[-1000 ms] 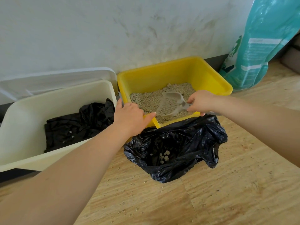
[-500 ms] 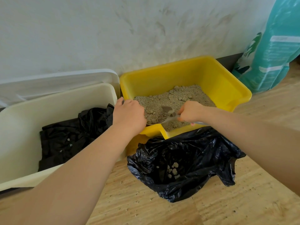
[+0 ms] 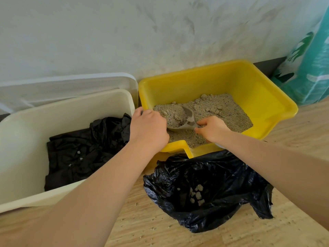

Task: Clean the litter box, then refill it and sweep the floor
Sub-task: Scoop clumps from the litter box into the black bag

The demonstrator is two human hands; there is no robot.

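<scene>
A yellow litter box (image 3: 263, 97) stands against the wall with grey litter (image 3: 227, 113) inside. My right hand (image 3: 212, 128) grips the handle of a grey scoop (image 3: 187, 120), whose bowl is dug into the litter and heaped with it. My left hand (image 3: 148, 127) holds the box's front left rim. On the floor in front of the box lies an open black rubbish bag (image 3: 210, 189) with a few pale clumps (image 3: 196, 194) inside.
A cream bin (image 3: 23, 139) with a black bag (image 3: 85, 148) in it stands to the left, its white lid (image 3: 67, 86) leaning on the wall behind. A teal litter bag (image 3: 313, 68) leans at the right. Grains dot the wooden floor (image 3: 142, 223).
The scoop was raised and empty above the litter; it has since dropped into the litter and filled. My left hand stays on the rim. The view has moved closer.
</scene>
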